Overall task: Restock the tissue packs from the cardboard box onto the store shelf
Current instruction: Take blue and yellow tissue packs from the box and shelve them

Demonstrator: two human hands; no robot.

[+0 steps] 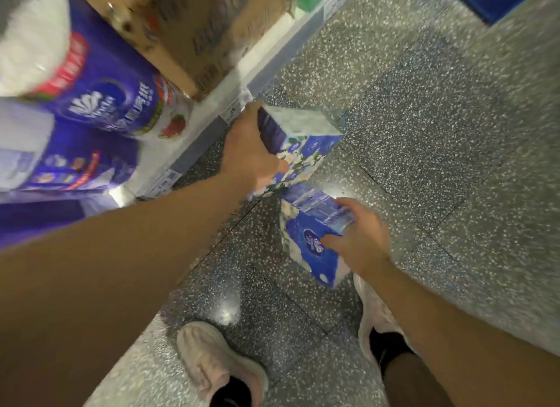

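My left hand (247, 152) grips a blue and white flowered tissue pack (303, 136) by its end, held above the floor close to the shelf edge (200, 152). My right hand (360, 240) holds a second blue tissue pack (312, 227) lower and nearer to me, fingers curled over its top and side. The two packs almost touch. The cardboard box (188, 33) sits on the low shelf at the upper left, blurred.
Large blue packs of toilet rolls (100, 103) fill the shelf to the left. Price labels (233, 109) line the shelf edge. Speckled terrazzo floor (424, 133) spreads to the right. My two feet in pale shoes (212, 361) stand below the packs.
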